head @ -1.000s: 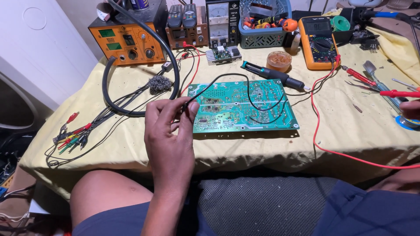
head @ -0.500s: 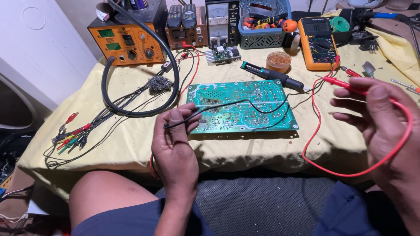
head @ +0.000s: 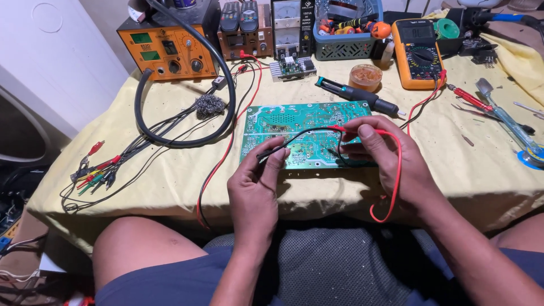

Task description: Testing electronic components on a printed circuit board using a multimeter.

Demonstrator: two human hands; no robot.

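Observation:
A green circuit board (head: 294,122) lies solder side up on the yellow cloth in front of me. My left hand (head: 255,184) pinches a black test probe (head: 271,151) over the board's near left edge. My right hand (head: 391,156) holds a red test probe (head: 347,130) over the board's right part, and its red lead (head: 396,170) loops down past my wrist. Both leads run back toward the orange multimeter (head: 418,54) at the far right.
An orange bench station (head: 164,54) with a thick black hose (head: 170,122) stands far left. Behind the board lie a desoldering pump (head: 357,96), a flux tin (head: 365,73), a tool basket (head: 345,34) and a meter panel (head: 292,25). Clip leads (head: 93,173) sprawl left; tweezers and a screwdriver (head: 470,99) lie right.
My right hand has come in from the right with the red probe and now sits over the board. My left hand has shifted slightly, still holding the black probe.

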